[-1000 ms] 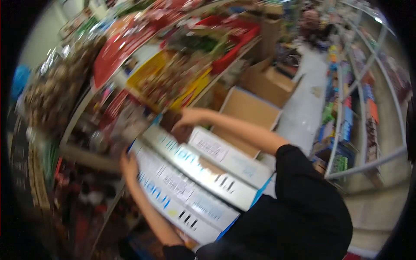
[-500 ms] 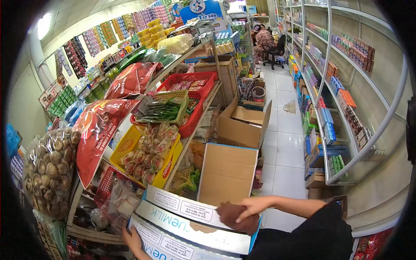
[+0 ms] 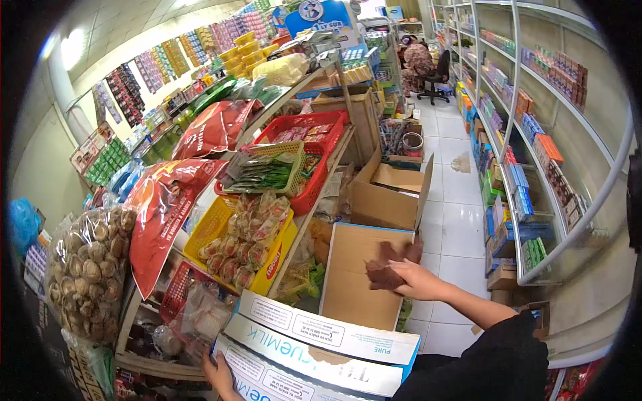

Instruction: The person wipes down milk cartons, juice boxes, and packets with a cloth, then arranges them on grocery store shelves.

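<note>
My right hand [image 3: 416, 279] is closed on a dark brown cloth [image 3: 386, 269]. It presses or hovers over the plain tan cardboard panel [image 3: 348, 287], which has a blue edge; contact is hard to tell. Nearer to me are white milk cartons [image 3: 294, 321] with blue "TRUE MILK" lettering and a torn brown patch on one face. My left hand [image 3: 219, 375] rests against their left end, fingers stretched along the side, partly cut off by the frame's bottom.
On the left, a slanted rack carries a yellow basket [image 3: 194, 244] of packets, a red basket [image 3: 336, 127] and a bag of dried mushrooms [image 3: 90, 267]. An open cardboard box [image 3: 384, 207] stands ahead. Glass shelving [image 3: 518, 134] lines the right; a person [image 3: 418, 59] is far down the aisle.
My right hand has moved the cloth forward from the white carton faces to over the tan panel. My left hand stays at the cartons' left end. The view has shifted slightly.
</note>
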`<state>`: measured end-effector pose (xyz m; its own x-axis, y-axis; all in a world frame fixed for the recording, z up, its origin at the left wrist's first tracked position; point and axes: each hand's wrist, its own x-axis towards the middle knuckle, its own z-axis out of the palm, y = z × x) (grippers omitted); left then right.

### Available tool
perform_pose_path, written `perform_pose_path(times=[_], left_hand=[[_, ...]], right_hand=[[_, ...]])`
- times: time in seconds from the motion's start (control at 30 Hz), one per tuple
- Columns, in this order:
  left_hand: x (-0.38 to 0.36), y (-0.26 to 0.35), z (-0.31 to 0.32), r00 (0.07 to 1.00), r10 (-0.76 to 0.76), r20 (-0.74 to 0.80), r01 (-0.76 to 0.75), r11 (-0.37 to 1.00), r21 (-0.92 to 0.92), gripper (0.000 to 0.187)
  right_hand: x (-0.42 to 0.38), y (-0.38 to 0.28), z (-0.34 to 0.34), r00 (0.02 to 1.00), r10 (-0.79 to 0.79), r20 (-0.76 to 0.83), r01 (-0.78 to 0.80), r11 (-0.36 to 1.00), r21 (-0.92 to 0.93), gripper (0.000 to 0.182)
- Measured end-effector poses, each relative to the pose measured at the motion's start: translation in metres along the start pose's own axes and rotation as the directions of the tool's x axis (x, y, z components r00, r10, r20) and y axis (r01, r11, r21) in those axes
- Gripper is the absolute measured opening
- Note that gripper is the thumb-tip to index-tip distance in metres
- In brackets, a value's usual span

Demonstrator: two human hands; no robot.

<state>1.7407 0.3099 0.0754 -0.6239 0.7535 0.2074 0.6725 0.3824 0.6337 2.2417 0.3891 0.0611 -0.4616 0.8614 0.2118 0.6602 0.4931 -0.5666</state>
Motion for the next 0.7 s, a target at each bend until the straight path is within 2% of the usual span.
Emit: perform_pose_path(times=[0.03,0.07,0.1,0.13,0.2,0.3,0.43,0.5,0.53,0.57,0.6,0.63,0.67,0.7], left_hand=[[0.004,-0.01,0.001,0.999,0.049,0.023,-0.048,0.997,-0.064,0.042],[0.002,-0.011,0.002,0.999,0.045,0.008,-0.045,0.998,-0.047,0.041],[0.002,-0.01,0.002,0.999,0.042,-0.006,-0.042,0.999,-0.03,0.041],[0.001,-0.006,0.002,0.999,0.04,-0.019,-0.04,0.999,-0.014,0.04],[-0.002,0.003,0.0,0.999,0.025,-0.02,-0.024,0.999,0.021,0.039],[-0.005,0.004,0.001,0.999,-0.029,-0.032,0.03,0.999,0.021,0.039],[-0.001,-0.002,0.0,0.999,0.028,-0.027,-0.027,0.999,0.035,0.038],[0.0,-0.002,0.002,0.999,0.038,-0.036,-0.035,0.998,0.059,0.037],[-0.002,0.002,0.001,0.999,0.022,-0.043,-0.018,0.997,0.077,0.036],[-0.003,0.004,0.002,0.999,0.007,-0.047,-0.003,0.995,0.096,0.036],[-0.001,0.001,0.003,0.999,0.026,-0.03,-0.024,0.996,0.08,0.036],[0.002,-0.006,0.003,0.999,0.045,-0.017,-0.043,0.997,0.063,0.035],[0.004,-0.01,0.003,0.998,0.061,-0.009,-0.061,0.997,0.047,0.035],[0.004,-0.008,0.003,0.998,0.056,-0.017,-0.055,0.997,0.046,0.034]], right_hand=[[0.005,-0.021,-0.008,0.993,-0.078,-0.089,0.081,0.996,0.029,0.053],[0.009,-0.039,-0.019,0.983,-0.182,0.027,0.183,0.983,-0.022,0.058],[0.013,-0.052,-0.023,0.92,-0.362,0.15,0.366,0.931,0.001,0.064],[0.011,-0.062,-0.02,0.831,-0.507,0.226,0.483,0.861,0.157,0.069],[0.01,-0.068,-0.013,0.61,-0.589,0.529,0.473,0.807,0.354,0.072],[0.043,-0.067,-0.014,0.683,-0.443,0.58,0.14,0.859,0.492,0.077],[0.06,-0.07,0.038,0.679,-0.422,0.601,0.054,0.845,0.533,0.084],[0.081,-0.078,0.057,0.669,-0.337,0.663,-0.113,0.835,0.538,0.086],[0.085,-0.078,0.076,0.805,-0.259,0.534,-0.008,0.895,0.445,0.085],[0.1,-0.091,0.074,0.808,-0.269,0.524,-0.064,0.844,0.533,0.085],[0.116,-0.095,0.089,0.844,-0.267,0.465,-0.024,0.847,0.531,0.085],[0.131,-0.101,0.092,0.837,-0.268,0.478,-0.01,0.864,0.503,0.081],[0.143,-0.106,0.099,0.885,-0.304,0.353,0.082,0.847,0.524,0.07],[0.162,-0.107,0.107,0.822,-0.331,0.464,0.016,0.826,0.563,0.064]])
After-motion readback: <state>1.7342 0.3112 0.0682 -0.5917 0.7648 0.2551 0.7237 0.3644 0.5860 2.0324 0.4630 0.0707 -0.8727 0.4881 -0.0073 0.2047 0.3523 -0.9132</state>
